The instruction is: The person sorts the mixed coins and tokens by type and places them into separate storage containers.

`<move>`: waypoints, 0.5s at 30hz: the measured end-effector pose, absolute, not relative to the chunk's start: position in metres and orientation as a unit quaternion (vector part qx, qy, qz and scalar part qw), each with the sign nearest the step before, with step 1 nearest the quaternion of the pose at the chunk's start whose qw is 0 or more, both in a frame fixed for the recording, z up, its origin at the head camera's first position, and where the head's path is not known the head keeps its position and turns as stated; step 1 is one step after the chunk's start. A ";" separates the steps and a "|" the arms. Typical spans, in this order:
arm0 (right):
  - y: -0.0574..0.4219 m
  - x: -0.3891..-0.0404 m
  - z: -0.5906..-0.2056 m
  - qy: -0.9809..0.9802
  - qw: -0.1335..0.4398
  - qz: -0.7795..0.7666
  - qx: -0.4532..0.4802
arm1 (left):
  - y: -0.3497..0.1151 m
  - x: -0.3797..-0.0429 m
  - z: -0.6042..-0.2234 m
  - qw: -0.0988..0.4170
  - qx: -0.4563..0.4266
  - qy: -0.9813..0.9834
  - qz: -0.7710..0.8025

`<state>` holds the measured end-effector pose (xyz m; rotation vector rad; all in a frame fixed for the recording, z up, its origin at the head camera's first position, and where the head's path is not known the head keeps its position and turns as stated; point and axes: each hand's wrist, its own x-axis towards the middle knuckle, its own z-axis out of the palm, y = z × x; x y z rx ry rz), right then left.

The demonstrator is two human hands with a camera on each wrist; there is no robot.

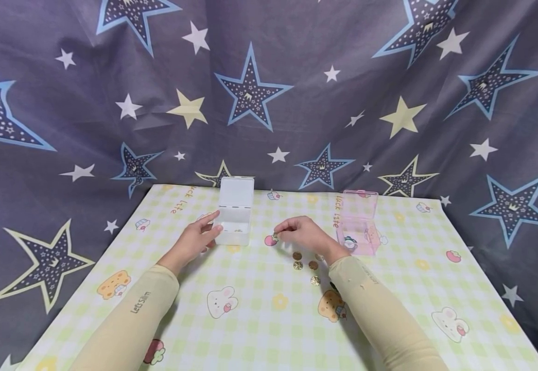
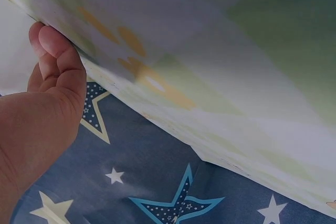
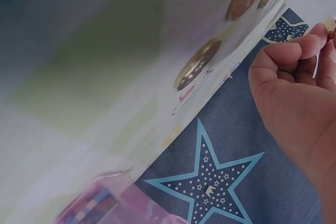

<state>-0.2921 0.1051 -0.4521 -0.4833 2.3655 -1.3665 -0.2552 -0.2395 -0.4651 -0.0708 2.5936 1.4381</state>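
Observation:
A small white box (image 1: 232, 238) with its lid (image 1: 237, 192) raised stands near the back of the table, a few small gold pieces showing inside. My left hand (image 1: 195, 238) is at its left side, with thumb and index fingertips apart against the edge. To the right of the box, my right hand (image 1: 302, 233) pinches a gold coin (image 3: 330, 29) between thumb and fingertips, just over the tablecloth. Several gold coins (image 1: 298, 265) lie loose below and to the right of this hand, one partly hidden beside the right wrist.
A clear pink box (image 1: 366, 248) with its lid up stands at the back right, small dark items inside. Green checked cloth (image 1: 259, 330) with printed figures covers the table. A dark star-patterned curtain (image 1: 296, 62) hangs right behind it.

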 end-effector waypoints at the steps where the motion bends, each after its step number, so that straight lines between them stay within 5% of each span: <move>1: 0.104 -0.292 -0.452 0.837 0.183 -0.486 -0.171 | -0.239 -0.255 -0.465 0.087 -0.024 0.871 0.484; 15: 0.092 -0.295 -0.452 0.841 0.169 -0.483 -0.176 | -0.240 -0.255 -0.466 0.086 -0.021 0.870 0.485</move>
